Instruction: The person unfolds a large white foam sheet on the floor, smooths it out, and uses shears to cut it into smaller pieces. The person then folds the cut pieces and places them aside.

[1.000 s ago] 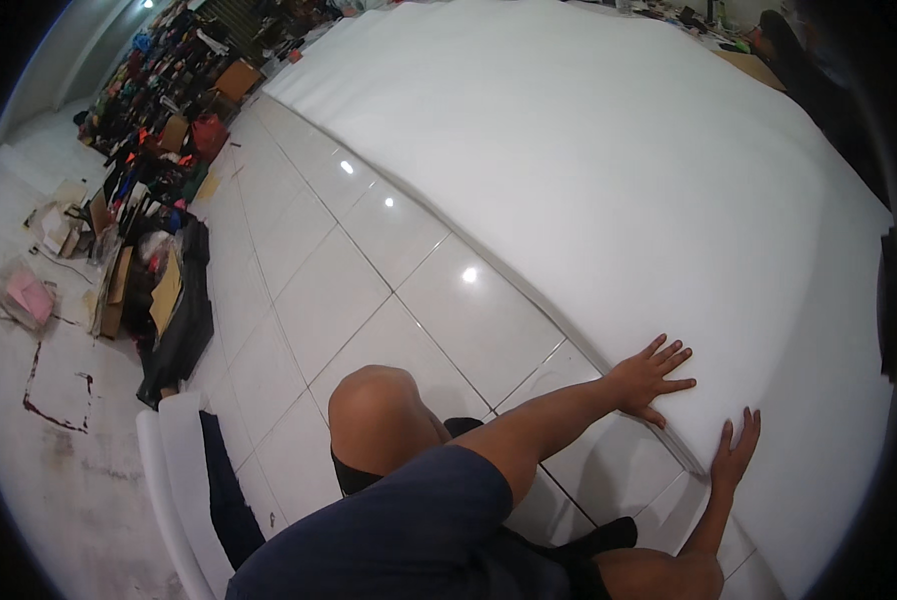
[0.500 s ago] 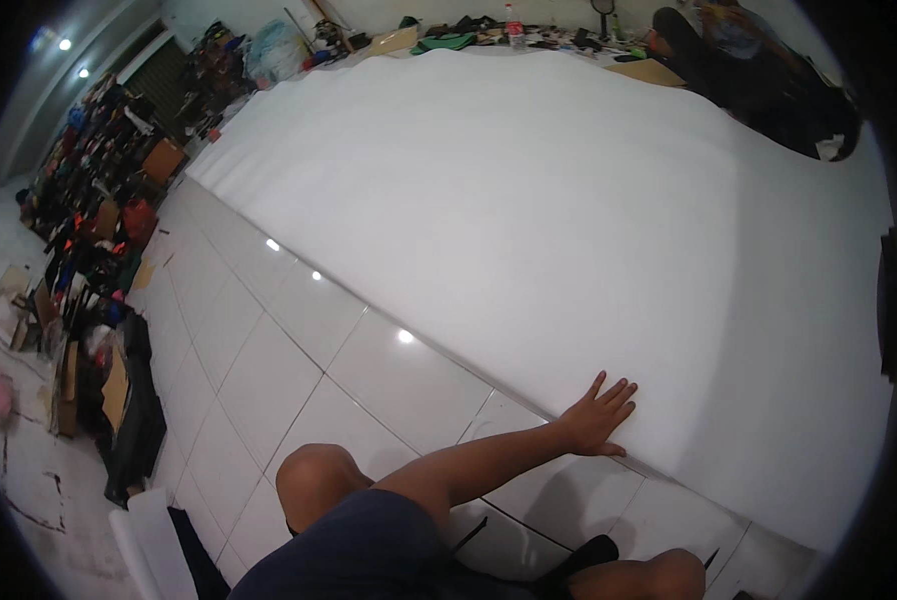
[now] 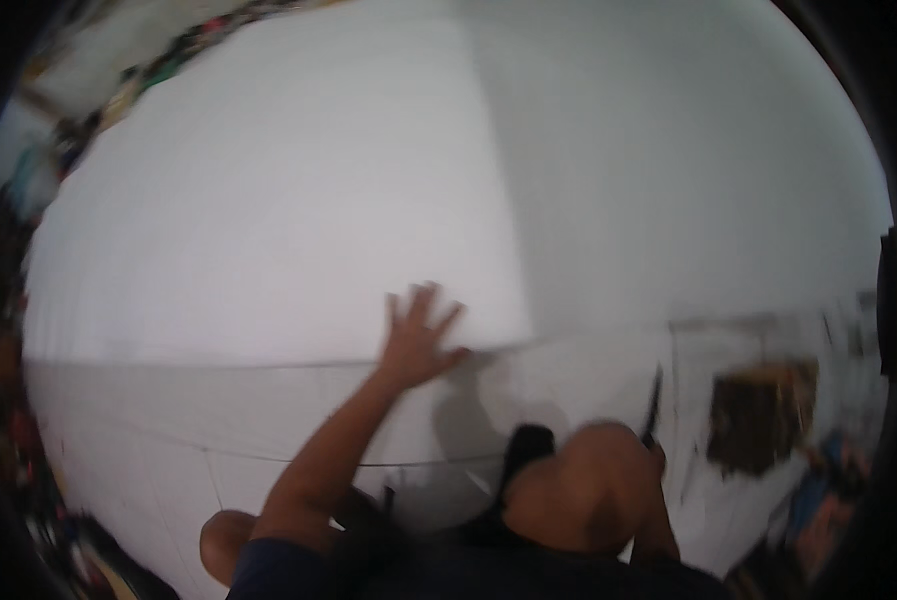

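A broad white sheet spreads over the floor in front of me, its right part greyer than its left. My left hand lies with spread fingers on the sheet's near edge and holds nothing. Beside my right knee, my right hand is mostly hidden behind the leg. A dark, thin, pointed tool, shaped like a knife blade, sticks up from that hand. Motion blurs the view, so its exact kind is unclear.
White floor tiles run along the sheet's near edge. To the right lies a brown, worn-looking square piece. Blurred coloured clutter is at the lower right, and more piled items line the far left.
My view has swung to the right, bringing the right knee, the pointed tool and the brown piece into sight. The other person has left the view. My left hand still rests on the sheet.
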### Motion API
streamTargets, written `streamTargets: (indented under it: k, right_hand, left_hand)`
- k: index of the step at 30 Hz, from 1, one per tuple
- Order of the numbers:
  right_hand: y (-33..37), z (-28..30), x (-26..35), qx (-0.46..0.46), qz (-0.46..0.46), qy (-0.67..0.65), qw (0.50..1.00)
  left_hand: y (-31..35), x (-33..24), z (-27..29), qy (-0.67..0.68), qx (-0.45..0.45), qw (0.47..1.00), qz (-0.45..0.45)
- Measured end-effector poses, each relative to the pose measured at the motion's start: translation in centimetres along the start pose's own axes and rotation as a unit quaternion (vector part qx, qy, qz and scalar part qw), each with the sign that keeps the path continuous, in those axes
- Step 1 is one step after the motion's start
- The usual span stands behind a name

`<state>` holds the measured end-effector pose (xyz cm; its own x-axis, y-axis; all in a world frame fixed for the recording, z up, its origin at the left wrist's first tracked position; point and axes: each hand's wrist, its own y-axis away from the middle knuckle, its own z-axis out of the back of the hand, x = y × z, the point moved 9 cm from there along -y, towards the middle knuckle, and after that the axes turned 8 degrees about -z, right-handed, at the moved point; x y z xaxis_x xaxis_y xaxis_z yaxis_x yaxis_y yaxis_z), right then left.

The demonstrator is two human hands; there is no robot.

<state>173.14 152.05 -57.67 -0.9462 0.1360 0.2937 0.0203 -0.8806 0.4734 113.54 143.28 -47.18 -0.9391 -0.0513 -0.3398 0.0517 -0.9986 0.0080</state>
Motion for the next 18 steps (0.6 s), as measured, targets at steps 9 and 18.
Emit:
streamTargets:
  k: [9,18]
  right_hand:
    - [9.9,-4.6,15.8,0.234,-0.03,-0.404,0.884]
    - [16.8,-3.9,28.2,0.468,-0.047,-0.421,0.776]
  left_hand:
    - [-1.9,-2.0,1.0,-0.005,0.001,0.996,0.09]
    - [-2.5,-2.0,0.3,-0.093,-0.054,0.989,0.098]
